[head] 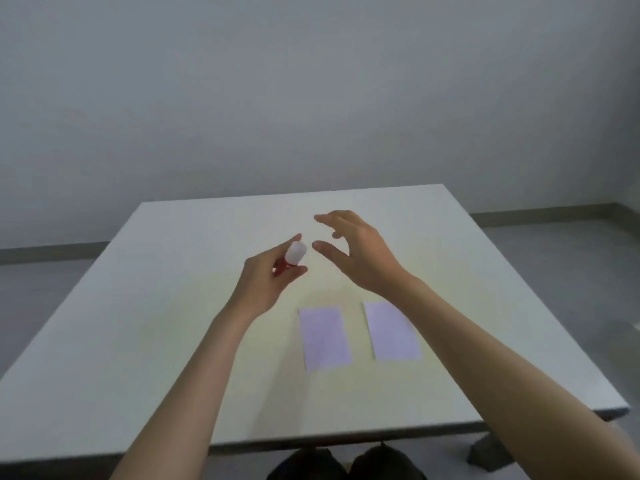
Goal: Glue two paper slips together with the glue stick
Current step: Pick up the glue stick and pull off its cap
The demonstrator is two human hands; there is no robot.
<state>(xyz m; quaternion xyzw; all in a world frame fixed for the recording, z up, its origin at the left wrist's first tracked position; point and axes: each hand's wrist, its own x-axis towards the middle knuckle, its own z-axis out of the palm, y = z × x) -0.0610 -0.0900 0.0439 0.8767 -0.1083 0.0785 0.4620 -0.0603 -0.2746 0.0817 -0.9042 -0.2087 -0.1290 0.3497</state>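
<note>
My left hand [268,277] is raised above the table, shut on a glue stick [293,255] with a red body and a whitish cap pointing up and to the right. My right hand [356,252] hovers just right of the cap, fingers spread and curved, thumb and forefinger apart, not touching it. Two pale lilac paper slips lie flat side by side nearer to me: the left slip [325,337] and the right slip [393,331], a narrow gap between them. My right forearm passes over the right slip's far corner.
The white table [138,341] spans the view, its near edge at the bottom and its right edge running back diagonally. A grey wall stands behind. A table foot [485,452] and dark shoes [346,462] show below the front edge.
</note>
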